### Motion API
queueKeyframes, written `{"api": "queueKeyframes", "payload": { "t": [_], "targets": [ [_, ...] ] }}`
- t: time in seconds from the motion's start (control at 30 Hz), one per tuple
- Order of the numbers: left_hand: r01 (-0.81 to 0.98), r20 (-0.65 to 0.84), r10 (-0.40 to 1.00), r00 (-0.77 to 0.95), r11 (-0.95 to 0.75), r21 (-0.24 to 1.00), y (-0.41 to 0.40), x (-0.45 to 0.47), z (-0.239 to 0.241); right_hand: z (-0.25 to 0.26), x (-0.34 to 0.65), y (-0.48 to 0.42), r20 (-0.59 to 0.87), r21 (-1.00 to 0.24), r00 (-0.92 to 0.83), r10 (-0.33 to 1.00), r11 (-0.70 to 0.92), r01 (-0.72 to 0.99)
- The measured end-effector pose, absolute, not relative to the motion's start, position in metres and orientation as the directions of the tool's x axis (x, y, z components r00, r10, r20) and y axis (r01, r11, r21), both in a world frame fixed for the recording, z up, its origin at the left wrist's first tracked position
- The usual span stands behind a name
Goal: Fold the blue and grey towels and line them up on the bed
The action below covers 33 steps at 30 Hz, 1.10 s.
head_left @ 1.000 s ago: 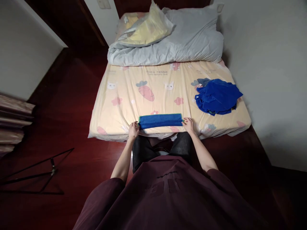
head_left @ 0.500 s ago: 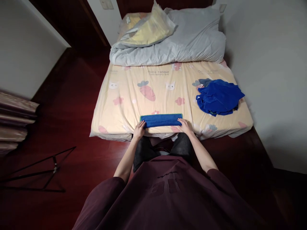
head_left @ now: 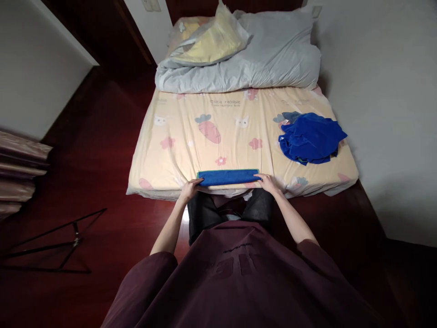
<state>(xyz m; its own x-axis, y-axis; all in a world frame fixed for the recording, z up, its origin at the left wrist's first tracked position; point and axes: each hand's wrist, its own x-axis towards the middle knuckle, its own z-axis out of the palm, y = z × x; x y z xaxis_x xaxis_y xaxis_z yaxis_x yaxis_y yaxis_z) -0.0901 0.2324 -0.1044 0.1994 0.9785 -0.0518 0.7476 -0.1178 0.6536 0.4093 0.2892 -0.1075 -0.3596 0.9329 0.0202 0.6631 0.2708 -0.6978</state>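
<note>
A blue towel (head_left: 228,177) with a green edge, folded into a long narrow strip, lies along the near edge of the bed. My left hand (head_left: 190,189) pinches its left end between thumb and fingers. At the opposite end, my right hand (head_left: 268,183) grips the corner in the same way. To the right on the mattress is a crumpled heap of blue cloths (head_left: 312,138), apart from both hands, with a grey-blue piece showing at its back.
The bed (head_left: 184,157) has a cream sheet printed with carrots and rabbits. A grey quilt (head_left: 280,50) and a yellow pillow (head_left: 218,43) are bunched at its head. A black tripod's legs (head_left: 73,241) stand on the floor at left, near a striped curtain (head_left: 22,171).
The folded towel has come slightly toward me, nearer the bed's edge. Both hands have shifted from resting on its ends to pinching them, the left hand moving outward.
</note>
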Motion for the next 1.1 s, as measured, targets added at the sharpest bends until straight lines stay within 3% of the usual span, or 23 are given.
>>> {"api": "queueKeyframes", "payload": {
  "t": [0.27, 0.53, 0.73, 0.93, 1.1],
  "targets": [
    [0.475, -0.164, 0.984, -0.066, 0.176, 0.862, 0.230, -0.085, -0.107, -0.117, 0.394, 0.289, -0.082, -0.935, -0.023, 0.996, -0.069, 0.347],
    [0.401, -0.154, 0.963, -0.220, 0.233, 0.886, 0.240, -0.081, -0.099, -0.112, 0.392, 0.298, -0.106, -0.970, 0.081, 0.991, -0.121, 0.213],
    [0.365, -0.258, 0.914, -0.311, 0.366, 0.856, 0.248, -0.082, -0.108, -0.113, 0.393, 0.298, -0.154, -0.958, 0.078, 0.985, -0.168, 0.230],
    [0.456, -0.280, 0.883, -0.376, 0.440, 0.774, 0.255, -0.083, -0.110, -0.112, 0.392, 0.300, -0.161, -0.943, 0.111, 0.981, -0.186, 0.276],
    [0.529, -0.239, 0.880, -0.411, 0.443, 0.724, 0.263, -0.080, -0.109, -0.110, 0.393, 0.302, -0.117, -0.875, 0.087, 0.989, -0.144, 0.463]
  ]
}}
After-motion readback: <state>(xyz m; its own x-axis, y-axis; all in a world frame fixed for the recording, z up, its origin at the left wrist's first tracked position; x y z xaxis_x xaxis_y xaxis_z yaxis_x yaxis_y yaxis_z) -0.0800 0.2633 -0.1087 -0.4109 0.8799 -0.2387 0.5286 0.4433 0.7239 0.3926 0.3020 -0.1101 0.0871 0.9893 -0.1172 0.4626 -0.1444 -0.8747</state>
